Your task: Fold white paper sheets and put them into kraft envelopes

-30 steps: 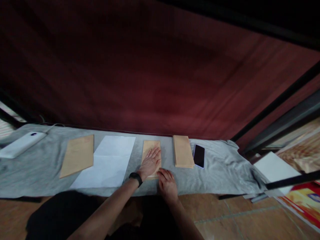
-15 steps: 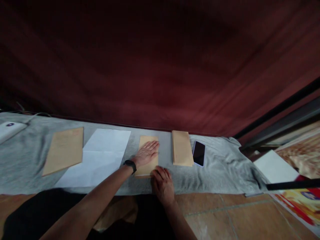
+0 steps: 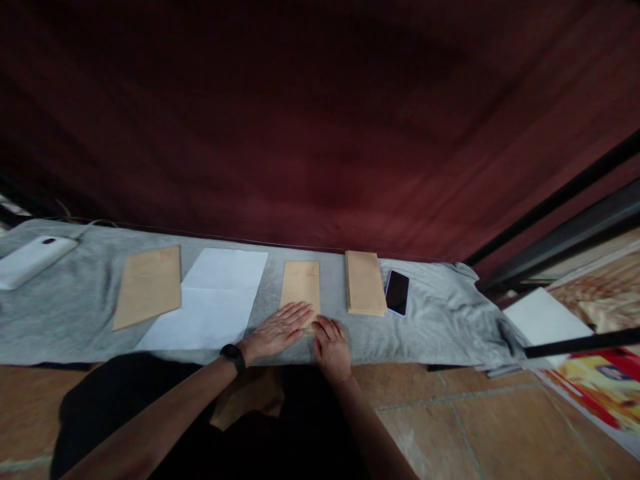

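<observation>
- The brown envelope lies flat on the gray cloth, in front of the person, with its short side toward them. Small red marks show near its top right corner.
- The left hand lies flat over the low end of the envelope, palm down. Its fingers are straight and close together, pointing to the right.
- The right hand is at the low right corner of the envelope. Its fingers are bent and close together. I cannot tell if they pinch the edge.
- A black band is on the left wrist.
- To the left is a white paper with a fold line across it.
- A wide envelope covers part of the paper's left side.
- To the right is a pile of brown envelopes, with a phone just beside it, dark screen up.
- Far left is a white box, with a cord near it.
- Behind the cloth hangs a dark red sheet.
</observation>
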`<control>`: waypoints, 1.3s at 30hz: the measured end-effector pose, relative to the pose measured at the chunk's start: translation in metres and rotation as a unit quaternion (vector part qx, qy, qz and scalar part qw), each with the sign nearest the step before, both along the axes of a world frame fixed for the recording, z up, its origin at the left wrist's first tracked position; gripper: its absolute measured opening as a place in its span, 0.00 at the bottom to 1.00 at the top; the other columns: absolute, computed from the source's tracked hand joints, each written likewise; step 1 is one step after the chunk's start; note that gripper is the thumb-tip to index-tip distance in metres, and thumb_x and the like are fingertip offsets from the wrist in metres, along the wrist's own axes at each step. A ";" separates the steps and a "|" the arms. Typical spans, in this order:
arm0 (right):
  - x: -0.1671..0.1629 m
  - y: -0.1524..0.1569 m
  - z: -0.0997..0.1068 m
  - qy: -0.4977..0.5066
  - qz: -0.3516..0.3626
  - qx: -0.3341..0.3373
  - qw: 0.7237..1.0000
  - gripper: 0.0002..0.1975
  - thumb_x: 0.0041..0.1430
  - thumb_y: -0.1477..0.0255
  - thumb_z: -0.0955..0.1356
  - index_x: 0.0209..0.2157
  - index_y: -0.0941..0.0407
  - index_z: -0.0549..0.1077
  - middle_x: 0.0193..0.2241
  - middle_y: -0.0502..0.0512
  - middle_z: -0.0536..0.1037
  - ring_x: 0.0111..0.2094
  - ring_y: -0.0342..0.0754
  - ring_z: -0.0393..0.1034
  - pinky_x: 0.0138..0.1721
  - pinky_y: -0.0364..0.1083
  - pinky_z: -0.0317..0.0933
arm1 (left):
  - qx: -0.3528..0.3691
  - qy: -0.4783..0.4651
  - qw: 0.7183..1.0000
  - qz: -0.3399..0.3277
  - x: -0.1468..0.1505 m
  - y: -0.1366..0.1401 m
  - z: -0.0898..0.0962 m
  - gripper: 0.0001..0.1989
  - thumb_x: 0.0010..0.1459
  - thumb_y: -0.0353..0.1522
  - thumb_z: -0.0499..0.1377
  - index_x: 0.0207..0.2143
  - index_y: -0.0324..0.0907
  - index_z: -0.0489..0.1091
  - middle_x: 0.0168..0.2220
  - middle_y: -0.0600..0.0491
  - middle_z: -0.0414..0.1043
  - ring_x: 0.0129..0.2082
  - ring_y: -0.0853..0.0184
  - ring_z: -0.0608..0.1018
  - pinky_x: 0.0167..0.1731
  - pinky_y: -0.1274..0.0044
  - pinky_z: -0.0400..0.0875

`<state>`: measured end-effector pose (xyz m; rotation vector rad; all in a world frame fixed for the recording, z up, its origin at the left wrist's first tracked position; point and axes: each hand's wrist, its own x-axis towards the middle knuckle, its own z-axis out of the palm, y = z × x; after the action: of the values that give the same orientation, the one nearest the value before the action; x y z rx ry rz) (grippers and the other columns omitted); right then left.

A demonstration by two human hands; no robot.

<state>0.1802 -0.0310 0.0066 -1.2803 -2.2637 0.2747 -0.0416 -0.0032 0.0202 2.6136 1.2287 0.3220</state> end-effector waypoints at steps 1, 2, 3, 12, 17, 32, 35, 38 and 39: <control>0.000 -0.001 0.000 0.002 0.003 0.001 1.000 0.20 0.64 0.76 0.63 0.57 0.52 0.70 0.57 0.56 0.73 0.59 0.51 0.64 0.65 0.55 0.52 | 0.001 0.001 1.000 -0.001 -0.002 -0.007 0.000 0.27 0.71 0.41 0.44 0.70 0.49 0.48 0.71 0.54 0.51 0.70 0.67 0.54 0.68 0.69 0.47; 0.000 -0.002 0.001 0.005 0.006 0.002 1.000 0.20 0.64 0.76 0.63 0.57 0.53 0.70 0.57 0.57 0.73 0.59 0.51 0.64 0.65 0.55 0.52 | 0.002 0.002 1.000 0.001 -0.004 -0.013 0.000 0.28 0.71 0.41 0.45 0.70 0.49 0.48 0.71 0.54 0.51 0.70 0.67 0.54 0.68 0.69 0.47; 0.001 -0.003 0.001 0.008 0.008 0.004 1.000 0.20 0.65 0.76 0.62 0.57 0.53 0.70 0.58 0.57 0.73 0.59 0.51 0.64 0.65 0.55 0.52 | 0.003 0.004 1.000 0.007 -0.005 -0.020 0.000 0.28 0.71 0.41 0.45 0.70 0.49 0.49 0.71 0.53 0.51 0.70 0.67 0.54 0.68 0.69 0.47; -0.003 0.024 0.009 0.048 0.045 0.008 0.998 0.19 0.69 0.75 0.60 0.57 0.53 0.71 0.55 0.54 0.76 0.59 0.47 0.67 0.64 0.53 0.56 | 0.019 0.008 0.999 0.036 -0.013 -0.056 0.001 0.27 0.70 0.41 0.46 0.70 0.51 0.49 0.70 0.54 0.54 0.68 0.67 0.60 0.67 0.70 0.52; -0.031 0.058 0.012 -0.052 0.192 0.032 0.979 0.19 0.71 0.69 0.62 0.61 0.50 0.68 0.62 0.50 0.69 0.65 0.46 0.59 0.66 0.51 0.54 | 0.054 0.005 0.998 0.045 -0.014 -0.058 -0.002 0.28 0.68 0.44 0.50 0.68 0.49 0.55 0.66 0.50 0.62 0.64 0.61 0.67 0.65 0.66 0.59; -0.082 0.162 -0.004 -0.097 0.062 0.050 0.992 0.23 0.68 0.68 0.64 0.64 0.53 0.64 0.65 0.58 0.63 0.66 0.52 0.56 0.67 0.57 0.49 | 0.020 -0.020 0.999 0.025 -0.014 -0.057 -0.005 0.33 0.68 0.41 0.51 0.71 0.51 0.43 0.71 0.52 0.51 0.69 0.62 0.58 0.67 0.65 0.54; -0.083 0.152 -0.005 -0.089 0.078 0.045 0.992 0.24 0.70 0.69 0.62 0.65 0.54 0.61 0.66 0.59 0.61 0.67 0.52 0.54 0.67 0.59 0.48 | 0.002 -0.017 1.000 0.026 -0.013 -0.058 -0.002 0.32 0.68 0.41 0.51 0.71 0.50 0.43 0.71 0.52 0.48 0.70 0.62 0.55 0.68 0.65 0.52; -0.069 0.124 -0.006 -0.081 0.133 0.037 0.987 0.25 0.71 0.68 0.59 0.67 0.57 0.58 0.67 0.60 0.60 0.68 0.51 0.52 0.68 0.58 0.47 | -0.017 -0.024 0.999 0.029 -0.010 -0.061 0.005 0.33 0.67 0.42 0.52 0.71 0.50 0.45 0.71 0.51 0.48 0.70 0.63 0.54 0.68 0.66 0.50; -0.062 0.113 -0.007 -0.077 0.147 0.032 0.986 0.25 0.72 0.68 0.58 0.67 0.58 0.57 0.67 0.60 0.60 0.68 0.51 0.52 0.68 0.58 0.47 | -0.020 -0.025 0.999 0.033 -0.009 -0.062 0.007 0.33 0.67 0.42 0.53 0.70 0.49 0.46 0.71 0.51 0.49 0.70 0.63 0.54 0.68 0.66 0.50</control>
<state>0.1184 0.0817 -0.0001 -0.9628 -2.5734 0.2108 -0.0508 -0.0656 0.0273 2.5200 1.2928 0.3682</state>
